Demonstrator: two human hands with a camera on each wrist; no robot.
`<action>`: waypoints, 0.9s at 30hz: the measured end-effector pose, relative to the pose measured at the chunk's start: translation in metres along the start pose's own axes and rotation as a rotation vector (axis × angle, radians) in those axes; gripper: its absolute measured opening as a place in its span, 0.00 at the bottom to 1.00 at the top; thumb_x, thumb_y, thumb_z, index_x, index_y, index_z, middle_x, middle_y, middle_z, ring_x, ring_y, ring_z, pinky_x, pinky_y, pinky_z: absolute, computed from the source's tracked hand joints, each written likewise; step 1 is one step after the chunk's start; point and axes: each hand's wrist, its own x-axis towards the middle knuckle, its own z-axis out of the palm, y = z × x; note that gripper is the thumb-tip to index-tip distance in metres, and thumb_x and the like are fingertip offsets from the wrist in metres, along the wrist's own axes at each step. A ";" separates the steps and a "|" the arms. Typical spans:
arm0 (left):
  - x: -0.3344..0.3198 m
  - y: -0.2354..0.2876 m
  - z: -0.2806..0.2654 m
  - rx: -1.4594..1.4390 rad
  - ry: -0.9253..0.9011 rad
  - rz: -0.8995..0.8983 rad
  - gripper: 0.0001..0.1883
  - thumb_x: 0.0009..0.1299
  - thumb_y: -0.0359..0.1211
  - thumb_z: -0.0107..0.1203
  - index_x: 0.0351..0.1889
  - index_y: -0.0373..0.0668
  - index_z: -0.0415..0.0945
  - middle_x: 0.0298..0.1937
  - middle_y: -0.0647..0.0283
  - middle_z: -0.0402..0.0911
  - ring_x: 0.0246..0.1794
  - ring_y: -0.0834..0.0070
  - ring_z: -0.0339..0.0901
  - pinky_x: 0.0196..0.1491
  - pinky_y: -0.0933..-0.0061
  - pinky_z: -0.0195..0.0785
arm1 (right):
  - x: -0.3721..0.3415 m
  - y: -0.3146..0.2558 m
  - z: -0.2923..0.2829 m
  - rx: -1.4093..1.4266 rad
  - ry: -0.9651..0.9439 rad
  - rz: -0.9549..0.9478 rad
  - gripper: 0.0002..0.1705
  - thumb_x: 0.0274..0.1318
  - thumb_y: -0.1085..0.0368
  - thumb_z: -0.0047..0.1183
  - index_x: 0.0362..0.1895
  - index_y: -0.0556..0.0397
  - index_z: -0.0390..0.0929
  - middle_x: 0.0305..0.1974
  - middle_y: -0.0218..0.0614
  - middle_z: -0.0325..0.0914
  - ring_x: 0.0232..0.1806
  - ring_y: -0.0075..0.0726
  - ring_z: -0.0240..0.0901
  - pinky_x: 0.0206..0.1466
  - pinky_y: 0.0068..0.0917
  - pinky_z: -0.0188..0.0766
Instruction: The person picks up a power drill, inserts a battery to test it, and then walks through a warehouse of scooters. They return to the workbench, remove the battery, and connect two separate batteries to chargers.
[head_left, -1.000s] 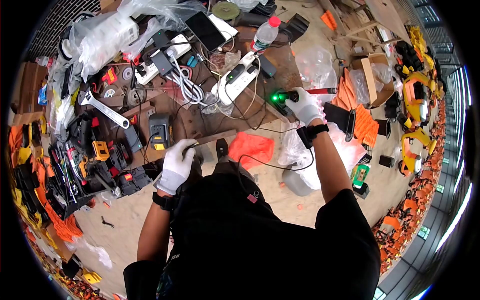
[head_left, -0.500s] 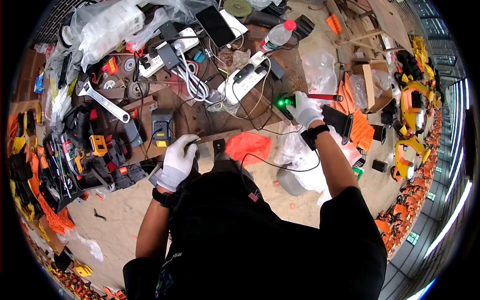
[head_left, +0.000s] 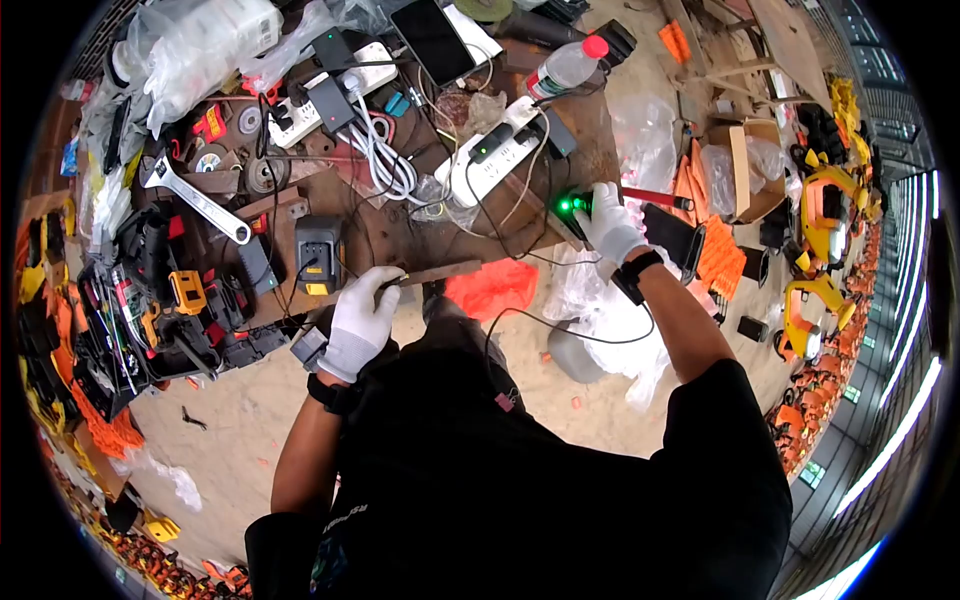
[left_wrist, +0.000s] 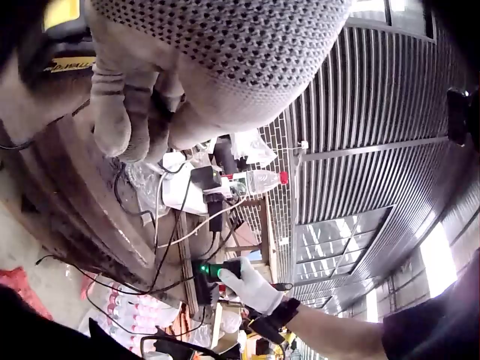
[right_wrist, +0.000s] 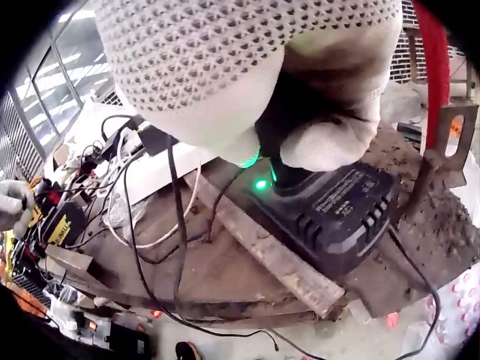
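My right hand (head_left: pixel 608 222), in a white knit glove, is at the bench's right end. In the right wrist view its fingers curl round a black battery (right_wrist: pixel 291 112), which stands on a black charger (right_wrist: pixel 337 225). A green light (right_wrist: pixel 260 184) glows beside the battery. My left hand (head_left: pixel 362 318), also gloved, is over the bench's near edge. Its thumb and fingers pinch a small dark thing (head_left: pixel 390 283) whose kind I cannot tell. Close beyond this hand stands a black and yellow DeWalt unit (head_left: pixel 320 255).
White power strips (head_left: pixel 490 165) and tangled cables lie mid-bench, with a bottle (head_left: pixel 565 68) and a phone (head_left: pixel 432 42) behind. A large adjustable wrench (head_left: pixel 200 203) lies left. A red-handled tool (head_left: pixel 657 198) sticks out beside the right hand. Red plastic (head_left: pixel 490 288) is below the near edge.
The head view has shifted slightly. Both hands stay in nearly the same places, the right on the battery at the charger and the left pinching the small dark thing. The green light stays lit.
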 end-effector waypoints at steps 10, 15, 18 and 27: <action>-0.007 0.012 -0.003 -0.049 -0.002 -0.031 0.11 0.69 0.28 0.53 0.47 0.36 0.77 0.44 0.50 0.82 0.48 0.55 0.80 0.51 0.66 0.71 | 0.003 -0.016 0.003 0.016 0.035 0.245 0.29 0.54 0.56 0.61 0.51 0.55 0.58 0.51 0.58 0.61 0.47 0.71 0.72 0.43 0.55 0.74; -0.014 0.008 -0.005 0.005 0.035 0.064 0.11 0.70 0.26 0.51 0.48 0.35 0.77 0.39 0.54 0.82 0.36 0.67 0.81 0.43 0.72 0.72 | 0.002 -0.016 -0.038 0.087 -0.078 0.218 0.54 0.45 0.49 0.66 0.70 0.57 0.50 0.65 0.67 0.56 0.57 0.69 0.68 0.58 0.46 0.71; -0.019 0.008 -0.009 0.045 0.043 0.105 0.10 0.70 0.26 0.51 0.48 0.34 0.77 0.39 0.53 0.82 0.36 0.66 0.81 0.43 0.71 0.72 | -0.002 0.000 -0.045 0.041 -0.140 0.234 0.57 0.44 0.46 0.64 0.73 0.52 0.48 0.65 0.61 0.60 0.63 0.64 0.64 0.64 0.46 0.65; -0.019 0.009 -0.010 0.073 0.011 0.106 0.11 0.69 0.27 0.52 0.48 0.34 0.76 0.40 0.52 0.82 0.40 0.63 0.81 0.46 0.70 0.72 | -0.017 -0.014 -0.045 -0.011 -0.102 0.207 0.49 0.49 0.45 0.62 0.69 0.55 0.56 0.56 0.59 0.71 0.58 0.61 0.70 0.59 0.46 0.68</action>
